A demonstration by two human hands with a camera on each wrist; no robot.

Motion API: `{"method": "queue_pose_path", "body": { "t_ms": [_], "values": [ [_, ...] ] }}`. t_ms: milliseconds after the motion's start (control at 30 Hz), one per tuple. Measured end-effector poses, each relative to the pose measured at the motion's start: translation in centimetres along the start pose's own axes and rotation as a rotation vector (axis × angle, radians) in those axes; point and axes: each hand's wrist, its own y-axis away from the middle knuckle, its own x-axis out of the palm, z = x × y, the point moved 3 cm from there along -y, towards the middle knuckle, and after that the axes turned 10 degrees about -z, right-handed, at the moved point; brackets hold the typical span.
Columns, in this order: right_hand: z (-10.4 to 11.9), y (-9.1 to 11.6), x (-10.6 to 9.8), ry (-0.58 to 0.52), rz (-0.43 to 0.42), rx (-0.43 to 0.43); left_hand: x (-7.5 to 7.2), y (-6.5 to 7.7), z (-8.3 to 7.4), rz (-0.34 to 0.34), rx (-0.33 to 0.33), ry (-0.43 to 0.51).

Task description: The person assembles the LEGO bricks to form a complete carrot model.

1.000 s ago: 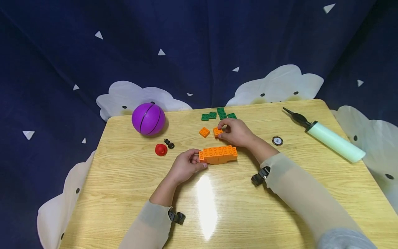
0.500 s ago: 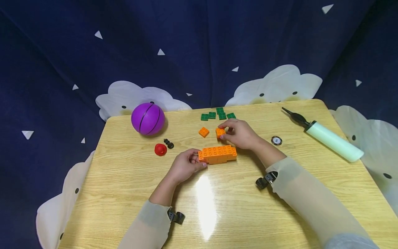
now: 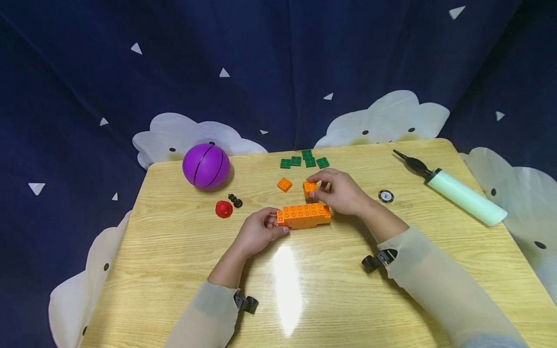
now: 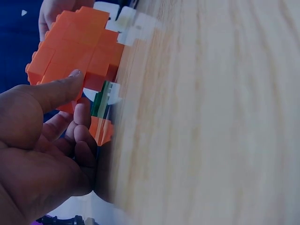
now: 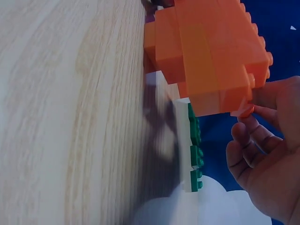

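A long block of joined orange toy bricks (image 3: 303, 216) lies mid-table, its studs upward and its lower sides stepped in. My left hand (image 3: 257, 233) holds its left end; in the left wrist view the thumb (image 4: 61, 91) presses the near face of the joined bricks (image 4: 77, 42). Just behind the block's right half, my right hand (image 3: 341, 192) pinches a small orange brick (image 3: 309, 188) between thumb and fingers. The right wrist view shows that hand (image 5: 276, 140) beyond the joined bricks (image 5: 206, 56), which mostly hide the small brick.
Another orange brick (image 3: 285, 184) lies behind the block, with several green bricks (image 3: 309, 160) farther back. To the left are a purple ball (image 3: 206, 166), a red hat-shaped piece (image 3: 224, 209) and a black pawn-like piece (image 3: 235, 200). A poker chip (image 3: 386, 196) and hand pump (image 3: 465, 197) are right.
My right hand has shifted the small orange brick to the right and a little nearer the joined block. My left hand and the block have stayed in place.
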Motion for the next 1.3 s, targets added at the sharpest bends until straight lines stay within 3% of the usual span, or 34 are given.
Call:
{"method": "queue_pose_path", "body": {
  "t_ms": [600,1300],
  "values": [
    [1.7,2.0,-1.2,-0.004,-0.024,-0.069,0.0,0.1,0.1,-0.003,-0.006,0.0],
    [3.6,4.6,-1.5,-0.024,0.003,-0.113,-0.1,0.1,-0.1,-0.003,0.006,-0.017]
  ]
}}
